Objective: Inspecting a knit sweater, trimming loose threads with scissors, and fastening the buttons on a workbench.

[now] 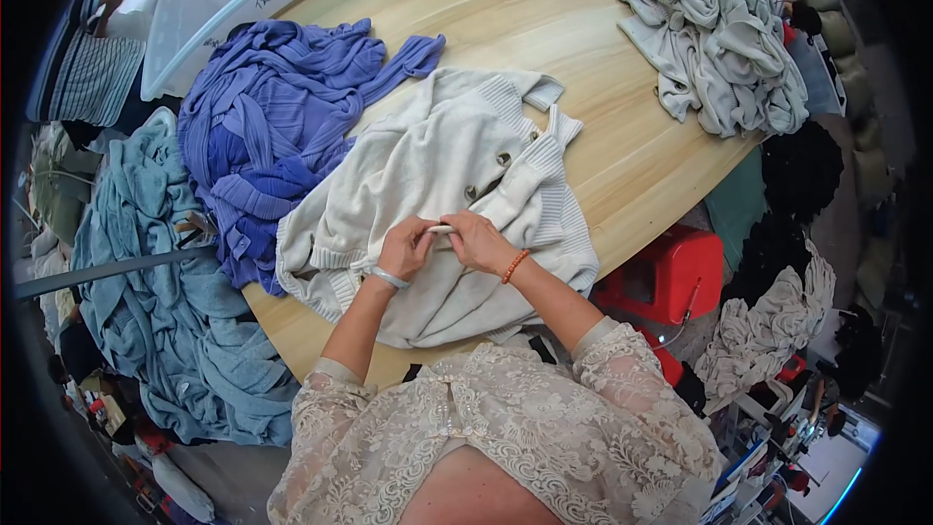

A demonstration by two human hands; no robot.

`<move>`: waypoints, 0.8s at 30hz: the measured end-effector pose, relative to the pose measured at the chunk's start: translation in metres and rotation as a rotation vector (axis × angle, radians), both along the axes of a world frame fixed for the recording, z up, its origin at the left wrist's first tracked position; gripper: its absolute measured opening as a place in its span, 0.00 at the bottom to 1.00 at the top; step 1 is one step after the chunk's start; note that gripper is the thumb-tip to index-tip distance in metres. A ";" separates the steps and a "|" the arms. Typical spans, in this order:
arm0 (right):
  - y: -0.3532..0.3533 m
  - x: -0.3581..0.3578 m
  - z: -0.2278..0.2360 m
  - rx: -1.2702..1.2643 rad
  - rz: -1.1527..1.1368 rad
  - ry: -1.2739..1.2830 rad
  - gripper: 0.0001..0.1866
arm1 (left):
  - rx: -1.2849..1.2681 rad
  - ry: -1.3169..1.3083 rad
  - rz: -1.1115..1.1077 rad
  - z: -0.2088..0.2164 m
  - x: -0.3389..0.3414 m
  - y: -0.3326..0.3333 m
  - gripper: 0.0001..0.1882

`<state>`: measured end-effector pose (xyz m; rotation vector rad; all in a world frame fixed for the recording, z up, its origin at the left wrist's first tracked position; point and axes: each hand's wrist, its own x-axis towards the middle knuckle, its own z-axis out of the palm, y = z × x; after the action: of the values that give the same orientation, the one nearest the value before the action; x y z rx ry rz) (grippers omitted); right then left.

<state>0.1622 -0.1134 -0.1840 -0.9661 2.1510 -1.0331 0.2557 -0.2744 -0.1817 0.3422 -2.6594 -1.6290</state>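
A cream knit cardigan [389, 175] with ribbed edges and large brown buttons lies spread on the wooden table in front of me. My left hand [403, 248] pinches a small fold of its knit, and a pale bracelet circles that wrist. Close beside it, my right hand [476, 241] grips the same raised fold between thumb and fingers, with an orange bead bracelet on the wrist. The short pale edge of the fold shows between the two hands. Two buttons sit just above my right hand, on the cardigan's front band.
Purple knit garments [282, 107] are heaped left of the cardigan, beside a clear plastic bin [224, 29]. Blue-grey garments [165, 282] hang at the left behind a dark metal bar [117, 272]. Pale grey garments [719, 39] pile at the far right. A red stool [666, 272] stands right of the table [593, 0].
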 end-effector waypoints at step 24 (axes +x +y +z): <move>0.009 0.004 0.033 0.120 0.103 -0.005 0.09 | 0.154 -0.157 -0.078 0.004 0.010 -0.015 0.06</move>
<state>0.1663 -0.1045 -0.1508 -1.0052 2.1093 -0.8469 0.2661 -0.2897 -0.1775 0.3889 -2.6951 -1.9133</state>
